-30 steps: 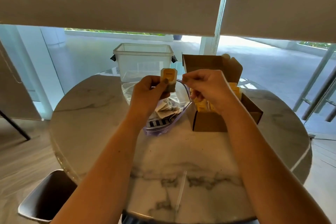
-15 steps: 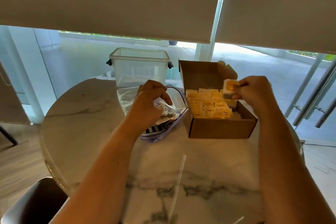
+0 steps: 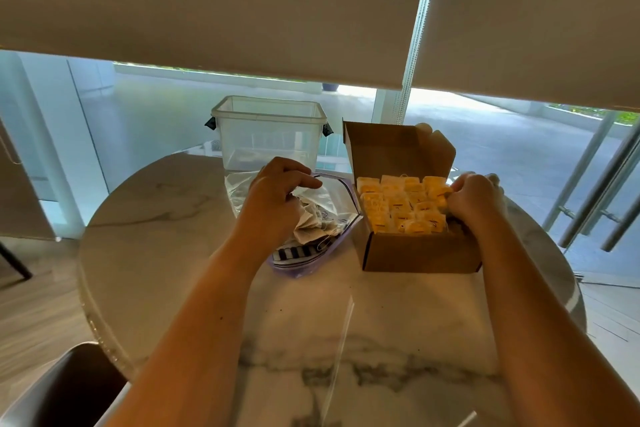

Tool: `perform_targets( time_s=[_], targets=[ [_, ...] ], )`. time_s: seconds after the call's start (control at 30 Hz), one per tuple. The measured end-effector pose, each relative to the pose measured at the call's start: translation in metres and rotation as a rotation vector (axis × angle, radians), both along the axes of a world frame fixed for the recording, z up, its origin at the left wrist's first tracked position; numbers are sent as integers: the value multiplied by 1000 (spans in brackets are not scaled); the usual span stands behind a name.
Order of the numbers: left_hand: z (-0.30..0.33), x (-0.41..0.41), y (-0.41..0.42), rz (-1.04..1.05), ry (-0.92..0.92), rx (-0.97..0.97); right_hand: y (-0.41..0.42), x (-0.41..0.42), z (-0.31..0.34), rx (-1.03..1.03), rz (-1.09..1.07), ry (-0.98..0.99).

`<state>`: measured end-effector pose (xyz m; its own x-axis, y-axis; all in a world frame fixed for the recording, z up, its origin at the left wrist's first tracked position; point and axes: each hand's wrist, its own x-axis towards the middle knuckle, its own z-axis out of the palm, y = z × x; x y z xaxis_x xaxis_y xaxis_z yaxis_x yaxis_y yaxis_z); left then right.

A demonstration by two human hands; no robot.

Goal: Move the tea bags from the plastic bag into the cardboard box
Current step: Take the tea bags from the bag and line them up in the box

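From the head camera, the only view here, the right hand (image 3: 472,203) is low at the right side of the cardboard box (image 3: 420,250). Its fingers are curled tight at the edge of the packed rows of tea bags (image 3: 403,206), I think to press one bag into the last free gap there. Whether this grip really pinches a bag or only pushes I cannot tell, because the knuckles cover the fingertips.

The left hand (image 3: 277,198) sits in the mouth of the plastic bag (image 3: 313,263), fingers curled down among the loose bags. It looks like a narrow grip that reaches for the next one (or holds the opening wide), but what is under the palm is hidden.

So the tea bags are in two places: most stand upright in the box, just left of the right grip, and a small crumpled heap remains in the plastic bag, under and below the left grip. The box lid stands open at the back, surely to keep the way free.

Behind the left grip stands a clear container (image 3: 268,140) on the marble surface (image 3: 173,253). The corner of the box under the right wrist is not visible.
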<state>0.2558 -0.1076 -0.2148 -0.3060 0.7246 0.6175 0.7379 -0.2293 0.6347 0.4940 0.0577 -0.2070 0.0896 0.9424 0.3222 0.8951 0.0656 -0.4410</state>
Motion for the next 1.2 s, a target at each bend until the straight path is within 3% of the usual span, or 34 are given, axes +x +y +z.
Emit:
perform_targets(
  time_s=[0.2,0.33,0.43,0.57,0.67,0.77,0.93,1.2],
  targets=[
    [0,-1,0,7,7,-5,2,-5,-2,-182,-83,44],
    [1,-2,0,6,-7,-11,-2,-2,0,-119,-67,18],
    [1,-3,0,13,-8,-8,-15,-6,9,68,-24,-72],
    [1,-6,-1,24,-8,14,-59,-40,27,254,367,100],
    [1,-7,-1,18,22,45,-100,-75,37,82,753,102],
    [-1,-9,-1,8,56,69,-118,-110,26,-121,956,-112],
    [-1,-11,0,5,41,103,-103,-153,-18,-160,910,-308],
    [-2,-13,0,4,40,88,-87,-155,-36,13,859,-113]
  ],
)
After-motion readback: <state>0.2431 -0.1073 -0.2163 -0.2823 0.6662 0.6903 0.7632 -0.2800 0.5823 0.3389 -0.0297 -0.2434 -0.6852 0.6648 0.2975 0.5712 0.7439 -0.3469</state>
